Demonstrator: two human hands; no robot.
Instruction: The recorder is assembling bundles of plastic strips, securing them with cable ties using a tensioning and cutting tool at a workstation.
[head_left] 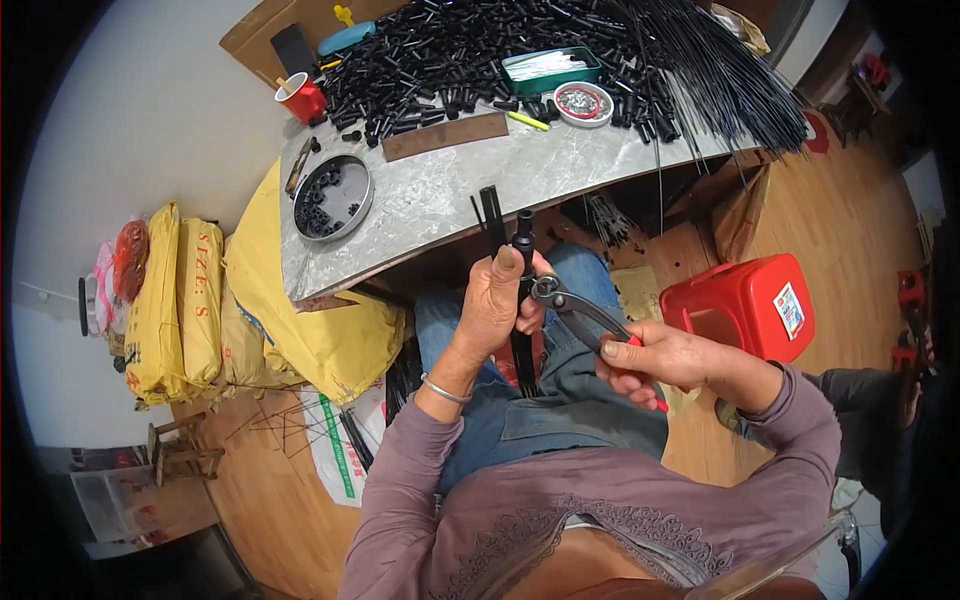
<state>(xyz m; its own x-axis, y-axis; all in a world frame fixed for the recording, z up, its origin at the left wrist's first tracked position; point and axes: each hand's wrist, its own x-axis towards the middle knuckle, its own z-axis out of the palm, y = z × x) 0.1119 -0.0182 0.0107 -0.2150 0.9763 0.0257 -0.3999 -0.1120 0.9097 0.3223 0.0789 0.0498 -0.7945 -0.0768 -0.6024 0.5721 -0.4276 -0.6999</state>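
Above my lap, my left hand (488, 305) is closed around a bundle of thin black rods (491, 215) and a black tubular piece (523, 238), thumb pointing up. The bundle's lower part (523, 360) hangs below that hand, over my jeans. In my right hand (665, 357) is a pair of end-cutting pincers (582, 304) with red handles. The fingers wrap round the handles. The round metal head of the pincers lies beside the black tubular piece, at my left fingers; whether the jaws touch the piece I cannot tell.
On the grey tabletop (430, 200) lie a heap of black tubes (440, 60), long black rods (700, 70), a round tray (368, 200) of black rings, a green box (553, 85), a bowl of metal bits (610, 108) and a red cup (303, 100). Yellow sacks (155, 330) stand left, a red bin (745, 310) right.
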